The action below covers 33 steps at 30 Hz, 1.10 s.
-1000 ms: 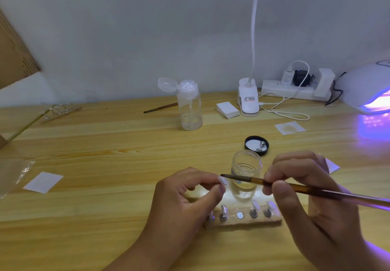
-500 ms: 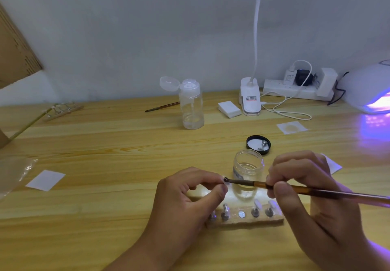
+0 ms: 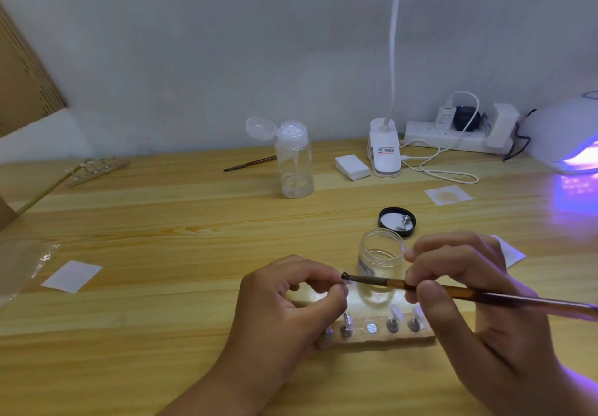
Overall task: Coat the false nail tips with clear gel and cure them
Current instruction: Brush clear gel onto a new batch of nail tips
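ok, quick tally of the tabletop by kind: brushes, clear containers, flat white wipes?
Brushes: 2 (held brush, spare brush)
Clear containers: 2 (jar, pump bottle)
Flat white wipes: 3 (left wipe, stained wipe, near-right wipe)
Total: 7
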Each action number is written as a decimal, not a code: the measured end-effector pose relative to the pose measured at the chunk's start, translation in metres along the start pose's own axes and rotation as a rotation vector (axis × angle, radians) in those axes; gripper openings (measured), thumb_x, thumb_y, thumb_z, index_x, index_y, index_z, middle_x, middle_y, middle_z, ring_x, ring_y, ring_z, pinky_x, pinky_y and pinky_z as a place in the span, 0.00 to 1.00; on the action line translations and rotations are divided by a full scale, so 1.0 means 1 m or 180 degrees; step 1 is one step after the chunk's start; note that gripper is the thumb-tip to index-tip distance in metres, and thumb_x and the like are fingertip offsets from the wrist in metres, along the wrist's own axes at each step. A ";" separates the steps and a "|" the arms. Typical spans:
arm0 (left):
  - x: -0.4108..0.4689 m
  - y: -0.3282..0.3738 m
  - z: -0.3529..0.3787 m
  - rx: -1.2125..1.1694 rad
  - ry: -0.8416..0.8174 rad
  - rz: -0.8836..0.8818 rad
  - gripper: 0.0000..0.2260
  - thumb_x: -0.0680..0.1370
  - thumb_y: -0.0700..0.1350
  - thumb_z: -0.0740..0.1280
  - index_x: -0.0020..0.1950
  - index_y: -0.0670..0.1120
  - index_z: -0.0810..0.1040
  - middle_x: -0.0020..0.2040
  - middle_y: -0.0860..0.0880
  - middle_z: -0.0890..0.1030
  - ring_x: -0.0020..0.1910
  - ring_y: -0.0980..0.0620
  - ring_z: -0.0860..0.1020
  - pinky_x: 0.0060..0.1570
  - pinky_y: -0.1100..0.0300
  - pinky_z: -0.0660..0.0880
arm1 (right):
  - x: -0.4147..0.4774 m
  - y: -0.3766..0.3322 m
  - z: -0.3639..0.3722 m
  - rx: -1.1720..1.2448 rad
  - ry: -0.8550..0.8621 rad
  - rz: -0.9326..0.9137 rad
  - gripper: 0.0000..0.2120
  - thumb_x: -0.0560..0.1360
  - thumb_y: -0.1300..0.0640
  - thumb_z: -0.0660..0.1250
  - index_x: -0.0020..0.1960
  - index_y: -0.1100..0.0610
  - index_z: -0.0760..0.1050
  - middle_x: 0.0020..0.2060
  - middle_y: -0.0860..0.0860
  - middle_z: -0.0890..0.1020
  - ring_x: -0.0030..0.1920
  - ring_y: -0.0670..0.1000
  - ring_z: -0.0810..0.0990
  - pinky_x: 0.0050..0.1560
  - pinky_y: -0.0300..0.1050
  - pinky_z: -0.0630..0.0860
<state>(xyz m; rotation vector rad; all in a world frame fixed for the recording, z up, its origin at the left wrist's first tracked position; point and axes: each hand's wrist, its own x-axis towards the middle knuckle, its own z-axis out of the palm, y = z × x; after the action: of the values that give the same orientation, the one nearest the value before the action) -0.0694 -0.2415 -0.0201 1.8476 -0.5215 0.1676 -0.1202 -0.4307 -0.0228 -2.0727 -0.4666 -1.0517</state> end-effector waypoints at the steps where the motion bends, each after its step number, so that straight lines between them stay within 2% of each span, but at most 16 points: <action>1: 0.000 0.000 0.000 -0.0009 -0.0003 0.0003 0.04 0.66 0.44 0.73 0.33 0.53 0.84 0.34 0.53 0.83 0.37 0.58 0.79 0.41 0.74 0.68 | 0.000 0.000 -0.001 0.0031 0.0017 0.0009 0.06 0.74 0.58 0.60 0.40 0.54 0.74 0.39 0.44 0.78 0.50 0.47 0.77 0.54 0.40 0.66; 5: 0.000 0.000 0.000 0.0028 -0.0048 -0.0001 0.04 0.66 0.43 0.73 0.34 0.53 0.84 0.34 0.54 0.83 0.37 0.58 0.79 0.41 0.74 0.69 | -0.001 0.000 -0.004 0.0044 0.0152 0.0059 0.06 0.74 0.58 0.60 0.40 0.54 0.74 0.40 0.47 0.79 0.49 0.49 0.76 0.53 0.43 0.67; 10: 0.000 -0.001 0.000 0.0126 -0.0024 0.0028 0.02 0.65 0.47 0.72 0.34 0.54 0.83 0.34 0.55 0.82 0.37 0.59 0.78 0.41 0.72 0.68 | 0.000 0.000 0.001 0.0055 0.0002 -0.0010 0.11 0.81 0.48 0.59 0.44 0.50 0.75 0.40 0.46 0.80 0.51 0.48 0.78 0.54 0.46 0.68; 12: 0.000 -0.002 0.000 0.0156 -0.0026 0.0049 0.02 0.65 0.50 0.71 0.34 0.55 0.83 0.34 0.55 0.82 0.37 0.58 0.79 0.41 0.71 0.68 | -0.001 0.000 0.001 0.0069 -0.0020 -0.0007 0.07 0.77 0.53 0.62 0.42 0.52 0.75 0.41 0.45 0.79 0.51 0.48 0.77 0.54 0.43 0.68; 15: 0.000 -0.002 0.000 0.0106 -0.0013 0.0023 0.04 0.65 0.45 0.72 0.34 0.55 0.83 0.34 0.54 0.82 0.37 0.58 0.79 0.38 0.74 0.69 | -0.001 0.000 -0.003 0.0052 0.0068 0.0037 0.06 0.73 0.59 0.60 0.39 0.54 0.74 0.41 0.44 0.77 0.51 0.47 0.75 0.54 0.39 0.66; 17: 0.000 -0.002 0.000 0.0117 -0.0022 0.0027 0.06 0.65 0.43 0.72 0.33 0.55 0.83 0.34 0.53 0.82 0.37 0.57 0.79 0.37 0.74 0.69 | -0.001 0.000 -0.003 0.0050 0.0141 0.0059 0.06 0.73 0.59 0.60 0.39 0.53 0.74 0.40 0.46 0.78 0.50 0.49 0.76 0.54 0.41 0.66; 20: -0.001 -0.003 -0.001 0.0171 -0.0056 0.0042 0.03 0.65 0.47 0.72 0.35 0.55 0.83 0.34 0.55 0.82 0.37 0.58 0.79 0.41 0.73 0.68 | -0.001 0.000 0.000 0.0057 0.0109 -0.0011 0.05 0.78 0.54 0.61 0.44 0.51 0.74 0.40 0.46 0.80 0.50 0.51 0.78 0.54 0.45 0.67; 23: -0.001 -0.003 0.000 0.0143 -0.0054 0.0018 0.02 0.65 0.50 0.71 0.36 0.56 0.83 0.34 0.56 0.82 0.37 0.59 0.79 0.41 0.71 0.68 | -0.001 0.000 0.001 0.0004 0.0009 -0.0025 0.11 0.81 0.48 0.59 0.44 0.51 0.75 0.41 0.45 0.80 0.51 0.48 0.78 0.55 0.44 0.67; 26: -0.001 -0.003 -0.001 0.0125 -0.0052 0.0002 0.02 0.66 0.49 0.71 0.36 0.55 0.84 0.35 0.56 0.83 0.38 0.59 0.79 0.42 0.71 0.68 | -0.002 0.000 -0.002 0.0103 0.0058 0.0012 0.07 0.75 0.57 0.61 0.39 0.54 0.74 0.41 0.44 0.77 0.50 0.49 0.76 0.54 0.41 0.66; 28: -0.001 -0.003 0.000 0.0127 -0.0050 -0.0010 0.03 0.66 0.49 0.71 0.37 0.55 0.84 0.36 0.56 0.83 0.38 0.58 0.80 0.42 0.71 0.69 | -0.002 0.000 -0.004 0.0096 0.0128 0.0026 0.07 0.74 0.59 0.60 0.39 0.54 0.74 0.40 0.46 0.78 0.49 0.52 0.76 0.53 0.42 0.66; 31: -0.001 -0.003 0.000 0.0116 -0.0040 -0.0037 0.03 0.66 0.47 0.72 0.37 0.56 0.84 0.35 0.56 0.83 0.38 0.59 0.79 0.42 0.70 0.69 | -0.001 0.001 -0.002 0.0044 0.0113 0.0004 0.05 0.78 0.54 0.61 0.44 0.50 0.74 0.39 0.46 0.79 0.49 0.51 0.78 0.55 0.43 0.66; 33: -0.001 -0.002 0.000 0.0088 -0.0012 -0.0057 0.03 0.66 0.49 0.72 0.37 0.56 0.84 0.35 0.57 0.83 0.37 0.60 0.79 0.42 0.70 0.69 | -0.001 0.002 0.001 -0.0027 0.0037 -0.0028 0.08 0.81 0.49 0.59 0.46 0.48 0.74 0.40 0.46 0.80 0.50 0.49 0.78 0.55 0.43 0.66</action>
<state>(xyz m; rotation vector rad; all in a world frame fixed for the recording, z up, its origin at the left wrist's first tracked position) -0.0695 -0.2405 -0.0225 1.8793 -0.5074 0.1597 -0.1193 -0.4313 -0.0246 -2.0726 -0.4667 -1.0718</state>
